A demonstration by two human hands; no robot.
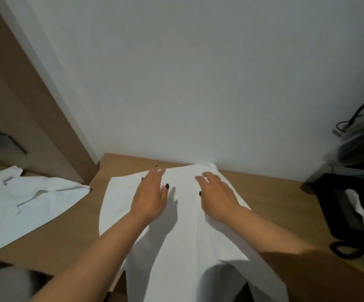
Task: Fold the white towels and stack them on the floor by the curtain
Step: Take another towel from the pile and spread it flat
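White towel (pixel 185 225) flat on desk (pixel 270 199), long axis running from wall toward body. Left hand (pixel 150 199) and right hand (pixel 217 198) pressing far end, fingers extended, slightly apart, gripping nothing. Near end overhanging desk edge, beneath both forearms. Second towel (pixel 24 199) left, unfolded.
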